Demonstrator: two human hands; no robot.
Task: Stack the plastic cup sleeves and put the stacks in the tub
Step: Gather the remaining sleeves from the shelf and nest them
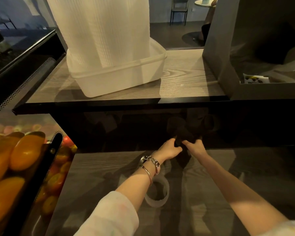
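Hands first: my left hand (169,148) and right hand (195,147) are together at the dark gap under the upper bench (182,79), fingers curled round something dark between them. It is too shadowed to say whether that is a sleeve, so I can only call it a dark thing held by both. Both arms reach forward and nearly straight, left wrist with a watch (150,160) and bangle, forearms converging to the same spot.

To do this well, I judge I should draw whatever I hold out into the light before nesting it, keeping the edges square so the stack does not jam.

A single sleeve (157,193) lies on the lower bench (95,176) under my left forearm, not yet stacked. The tub (126,77) stands on the upper bench, well ahead, with tall white stacks (100,31) already upright in it. A tray of fruit (15,159) sits to my left.
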